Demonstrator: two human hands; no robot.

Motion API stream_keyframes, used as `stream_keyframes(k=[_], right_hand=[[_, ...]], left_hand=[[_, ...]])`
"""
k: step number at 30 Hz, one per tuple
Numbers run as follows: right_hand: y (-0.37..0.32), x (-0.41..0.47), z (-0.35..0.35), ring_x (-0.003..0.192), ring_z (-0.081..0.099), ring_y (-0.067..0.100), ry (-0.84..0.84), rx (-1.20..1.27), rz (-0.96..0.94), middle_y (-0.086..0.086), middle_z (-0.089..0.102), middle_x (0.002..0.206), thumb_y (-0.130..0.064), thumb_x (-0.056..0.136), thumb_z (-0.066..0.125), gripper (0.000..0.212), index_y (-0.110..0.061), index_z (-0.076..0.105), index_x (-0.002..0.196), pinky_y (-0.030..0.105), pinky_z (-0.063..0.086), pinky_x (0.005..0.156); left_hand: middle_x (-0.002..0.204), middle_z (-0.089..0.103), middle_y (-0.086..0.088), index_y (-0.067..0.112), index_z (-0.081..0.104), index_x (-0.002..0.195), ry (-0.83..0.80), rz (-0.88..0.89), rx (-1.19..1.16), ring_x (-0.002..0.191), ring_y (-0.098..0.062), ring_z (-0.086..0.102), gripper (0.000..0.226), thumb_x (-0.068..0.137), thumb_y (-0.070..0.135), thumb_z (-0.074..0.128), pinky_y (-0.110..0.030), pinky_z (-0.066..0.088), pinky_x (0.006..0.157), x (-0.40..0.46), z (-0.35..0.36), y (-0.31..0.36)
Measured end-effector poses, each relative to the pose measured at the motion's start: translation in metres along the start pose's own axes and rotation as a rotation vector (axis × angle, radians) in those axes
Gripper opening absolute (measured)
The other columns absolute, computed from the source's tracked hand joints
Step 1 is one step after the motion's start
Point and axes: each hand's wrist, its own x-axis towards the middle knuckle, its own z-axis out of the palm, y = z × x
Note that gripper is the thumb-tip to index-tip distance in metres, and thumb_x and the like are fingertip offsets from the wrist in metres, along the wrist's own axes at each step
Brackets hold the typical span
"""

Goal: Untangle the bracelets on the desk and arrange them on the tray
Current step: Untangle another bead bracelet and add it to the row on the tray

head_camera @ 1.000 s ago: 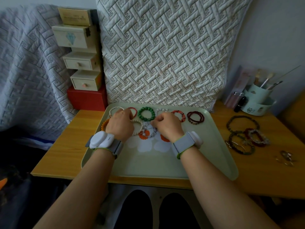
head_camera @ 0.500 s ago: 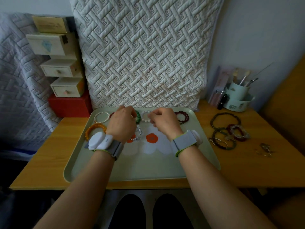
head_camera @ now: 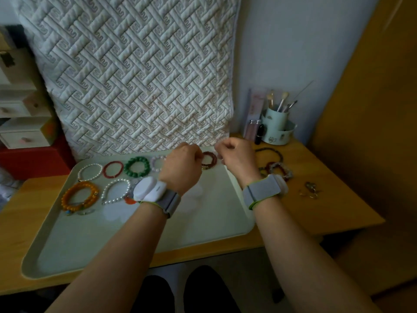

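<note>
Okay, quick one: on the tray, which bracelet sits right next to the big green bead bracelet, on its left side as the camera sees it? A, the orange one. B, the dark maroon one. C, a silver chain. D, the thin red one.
D: the thin red bracelet lies directly left of the green bead bracelet in the back row of the tray, while the orange one sits in the nearer row.

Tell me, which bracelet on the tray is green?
The green bracelet in the tray's back row, made of big round beads. Its neighbours differ: a thin red bracelet on its left, a pale bracelet on its right.
</note>
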Motion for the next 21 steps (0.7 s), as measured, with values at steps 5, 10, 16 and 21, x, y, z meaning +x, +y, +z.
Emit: stream_keyframes(k=[5,10,16,21], right_hand=[[0.015,0.002,-0.030,0.072,0.068,0.020,0.072,-0.024,0.007,0.000,0.073,0.073,-0.028,0.086,0.069,0.015,-0.017,0.075,0.077,0.040,0.057,0.076],[0.032,0.004,-0.052,0.077,0.070,0.022,0.118,-0.039,0.058,-0.001,0.073,0.075,-0.034,0.088,0.068,0.018,-0.024,0.070,0.072,0.039,0.058,0.076],[0.050,0.004,-0.086,0.075,0.066,0.021,0.188,-0.145,0.098,0.000,0.070,0.072,-0.031,0.091,0.066,0.021,-0.017,0.070,0.075,0.030,0.050,0.068],[0.068,0.005,-0.108,0.090,0.065,0.022,0.220,-0.265,0.144,-0.002,0.069,0.089,-0.026,0.095,0.061,0.013,-0.019,0.072,0.093,0.030,0.047,0.073]], left_hand=[[0.105,0.062,-0.007,0.016,0.073,0.098,-0.040,0.063,-0.017,0.095,-0.031,0.063,0.019,0.093,0.018,0.055,-0.037,0.051,0.079,0.004,0.015,0.029],[0.107,0.062,-0.009,0.013,0.072,0.103,-0.112,0.113,0.040,0.096,-0.029,0.062,0.023,0.096,0.022,0.052,-0.033,0.047,0.076,0.012,0.032,0.051],[0.104,0.063,-0.011,0.012,0.073,0.101,-0.170,0.156,0.066,0.091,-0.031,0.065,0.025,0.096,0.026,0.053,-0.040,0.055,0.076,0.019,0.057,0.070],[0.107,0.066,-0.011,0.012,0.071,0.107,-0.202,0.183,0.071,0.097,-0.029,0.065,0.028,0.098,0.029,0.052,-0.038,0.055,0.080,0.027,0.075,0.085]])
